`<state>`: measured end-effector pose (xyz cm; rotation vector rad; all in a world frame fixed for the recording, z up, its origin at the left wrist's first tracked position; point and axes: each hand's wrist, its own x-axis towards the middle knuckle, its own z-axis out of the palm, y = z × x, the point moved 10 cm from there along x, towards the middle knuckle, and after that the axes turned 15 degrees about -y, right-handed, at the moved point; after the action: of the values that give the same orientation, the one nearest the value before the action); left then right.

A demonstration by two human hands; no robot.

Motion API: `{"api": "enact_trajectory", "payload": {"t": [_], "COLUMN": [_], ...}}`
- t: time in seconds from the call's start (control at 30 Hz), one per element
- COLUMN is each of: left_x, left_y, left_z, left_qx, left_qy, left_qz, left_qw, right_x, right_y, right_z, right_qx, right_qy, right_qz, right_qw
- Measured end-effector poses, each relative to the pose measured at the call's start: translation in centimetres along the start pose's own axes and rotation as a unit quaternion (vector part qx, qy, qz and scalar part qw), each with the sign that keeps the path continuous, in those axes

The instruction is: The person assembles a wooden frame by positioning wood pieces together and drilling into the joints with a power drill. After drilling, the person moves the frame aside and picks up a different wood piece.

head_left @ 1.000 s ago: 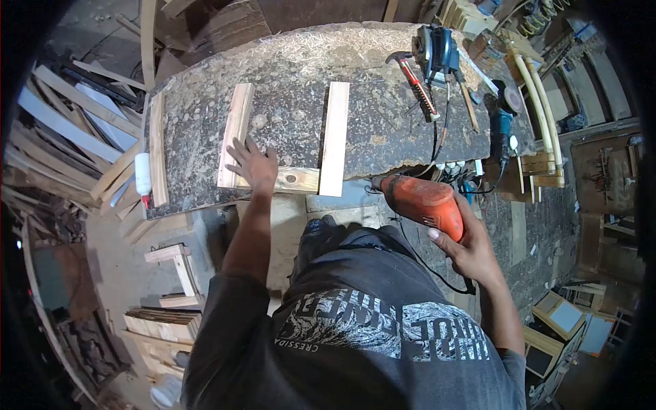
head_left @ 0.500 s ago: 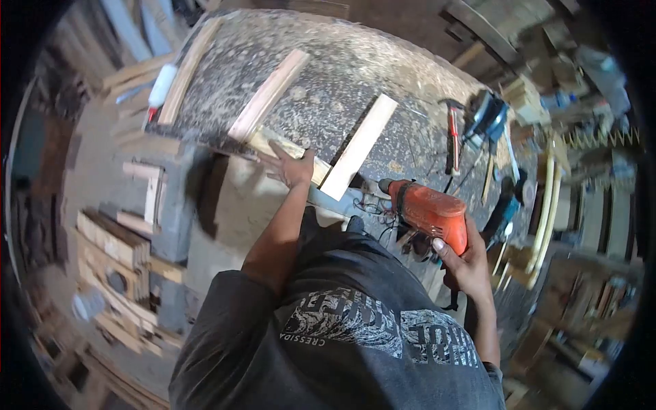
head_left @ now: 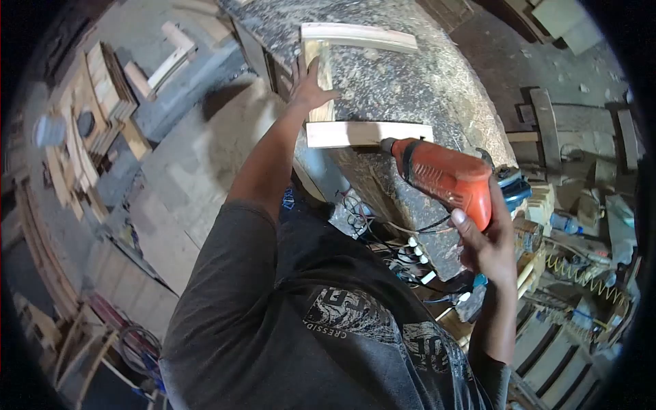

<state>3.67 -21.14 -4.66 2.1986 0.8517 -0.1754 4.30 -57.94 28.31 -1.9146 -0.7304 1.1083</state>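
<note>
Fingers spread, my left hand lies over the wooden crosspiece of a U-shaped frame on the workbench. One pale wooden rail stands off the far end of the crosspiece, and a second rail is at its near end. My right hand is wrapped round the back grip of an orange power drill. The drill's nose points left and overlaps the edge of the near rail, close to its middle. The tip of the bit is hard to pick out against the wood.
Speckled and dusty, the workbench curves away to the right. Tangled cables and plugs hang at its near side. Stacked curved wood pieces and a small wooden frame rest on the floor at left. Scrap timber lies at right.
My view has turned, so the bench and wooden frame appear rotated. The drill, held in my right hand, has come over to the near rail. My left hand stays on the crosspiece.
</note>
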Motion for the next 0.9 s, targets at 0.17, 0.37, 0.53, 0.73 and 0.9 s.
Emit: {"api": "enact_trajectory", "payload": {"t": [0.17,0.37,0.53,0.73,0.9], "left_x": [-3.5,-5.3,-4.0,-6.6,-11.1], "left_y": [-2.3,-4.3,-5.8,-4.8,-0.4], "left_z": [-0.1,3.0,4.8,5.8,7.0], "left_qx": [-0.068,-0.188,-0.229,-0.221,-0.291], "left_qy": [0.056,-0.097,-0.076,-0.102,-0.046], "left_qz": [-0.038,-0.099,-0.107,-0.140,-0.070], "left_qw": [0.995,0.972,0.965,0.960,0.953], "right_x": [3.8,7.1,8.6,8.8,6.9], "right_y": [-3.8,-4.8,-6.0,-6.4,-5.4], "right_z": [1.7,4.0,5.4,5.8,3.9], "right_qx": [-0.103,-0.155,-0.167,-0.203,-0.169], "right_qy": [-0.068,-0.122,-0.147,-0.156,-0.148], "right_qz": [-0.067,-0.031,-0.053,-0.017,0.001], "right_qw": [0.990,0.980,0.973,0.966,0.975]}}
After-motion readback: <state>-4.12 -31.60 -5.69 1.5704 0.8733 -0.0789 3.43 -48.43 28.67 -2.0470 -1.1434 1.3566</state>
